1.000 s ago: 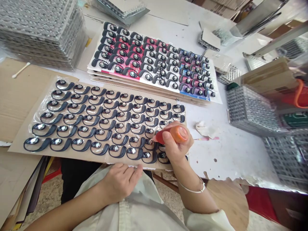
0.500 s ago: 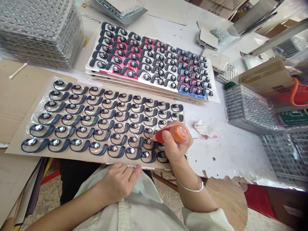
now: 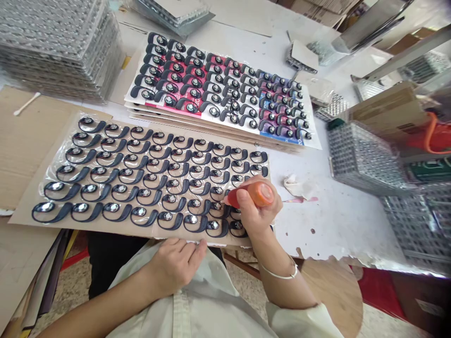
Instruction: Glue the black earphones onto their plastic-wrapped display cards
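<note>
My right hand [image 3: 260, 212] is wrapped round a small red-orange squeeze bottle [image 3: 259, 194], base up and tilted. Its pale tip points down and left at one of the black hook-shaped pieces on a cardboard sheet [image 3: 26, 213]. These curved pieces [image 3: 121, 213] lie in rows under clear film, each with a shiny round metal centre. Some pieces at the right end are hidden behind my right hand. My left hand [image 3: 178, 264] rests in a loose fist at the sheet's near edge, against the pale apron [image 3: 207, 305], with nothing visible in it.
Behind lies a stack of printed cards [image 3: 225, 105] with similar black pieces. A tall pile of film-wrapped trays [image 3: 59, 51] stands left, near a cotton swab [image 3: 27, 104]. At right are a crumpled tissue [image 3: 298, 185], more wrapped stacks [image 3: 364, 157] and a cardboard box [image 3: 387, 110].
Almost nothing differs. The bottle and my right hand have shifted very slightly left; my left hand stays at the sheet's near edge.
</note>
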### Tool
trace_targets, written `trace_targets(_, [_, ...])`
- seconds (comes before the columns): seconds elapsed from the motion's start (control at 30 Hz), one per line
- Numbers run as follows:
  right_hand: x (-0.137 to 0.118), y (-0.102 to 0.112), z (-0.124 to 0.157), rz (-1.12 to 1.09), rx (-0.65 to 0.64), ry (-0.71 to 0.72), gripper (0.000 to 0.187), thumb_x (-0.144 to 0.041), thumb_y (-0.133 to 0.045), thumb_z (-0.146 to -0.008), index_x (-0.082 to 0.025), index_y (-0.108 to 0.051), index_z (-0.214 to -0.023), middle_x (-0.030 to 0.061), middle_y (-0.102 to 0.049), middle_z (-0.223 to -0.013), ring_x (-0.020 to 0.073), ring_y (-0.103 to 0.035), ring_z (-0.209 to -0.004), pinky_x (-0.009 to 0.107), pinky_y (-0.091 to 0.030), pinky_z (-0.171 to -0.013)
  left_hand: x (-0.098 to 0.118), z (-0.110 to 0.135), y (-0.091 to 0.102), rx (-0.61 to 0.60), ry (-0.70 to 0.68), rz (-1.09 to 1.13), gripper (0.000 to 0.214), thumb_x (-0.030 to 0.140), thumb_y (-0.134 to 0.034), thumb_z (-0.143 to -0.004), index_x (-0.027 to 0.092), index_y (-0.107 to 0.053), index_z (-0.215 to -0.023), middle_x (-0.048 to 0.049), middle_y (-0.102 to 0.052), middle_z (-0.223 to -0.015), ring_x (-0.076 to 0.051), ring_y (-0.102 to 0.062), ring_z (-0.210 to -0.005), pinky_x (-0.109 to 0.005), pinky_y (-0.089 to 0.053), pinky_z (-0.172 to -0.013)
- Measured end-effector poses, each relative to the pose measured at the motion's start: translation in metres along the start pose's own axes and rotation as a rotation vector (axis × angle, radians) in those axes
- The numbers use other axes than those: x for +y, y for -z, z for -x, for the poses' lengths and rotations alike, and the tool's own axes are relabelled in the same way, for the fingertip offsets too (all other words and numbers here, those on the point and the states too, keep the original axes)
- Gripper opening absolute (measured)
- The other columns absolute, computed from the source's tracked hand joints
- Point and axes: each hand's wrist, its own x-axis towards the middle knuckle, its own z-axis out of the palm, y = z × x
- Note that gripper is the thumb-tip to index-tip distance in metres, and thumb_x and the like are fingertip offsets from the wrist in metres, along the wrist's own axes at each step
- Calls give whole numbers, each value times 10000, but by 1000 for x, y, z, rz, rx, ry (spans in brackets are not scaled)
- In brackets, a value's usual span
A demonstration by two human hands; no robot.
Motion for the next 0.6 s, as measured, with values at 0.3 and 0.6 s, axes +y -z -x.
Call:
trace_targets(0.3, [-2, 1, -2, -9, 6, 46, 107, -247, -666, -792, -207, -567, -777, -6, -569, -641, 145, -526, -543, 321, -437, -528, 0, 0, 1, 2, 5, -2, 258, 146, -639, -841, 95, -613, -1093, 11, -550, -628, -135, -503, -552, -288, -320, -586])
trace_targets(0.6, [-6, 2, -4, -11, 33, 72, 110, -261, -659, -800, -207, -569, -769, -10, -559, -624, 141, -511, -527, 314, -419, -503, 1, -1, 0, 14, 24, -2, 243, 140, -627, -851, 105, -614, -1092, 7, -567, -627, -127, -507, -563, -283, -332, -588])
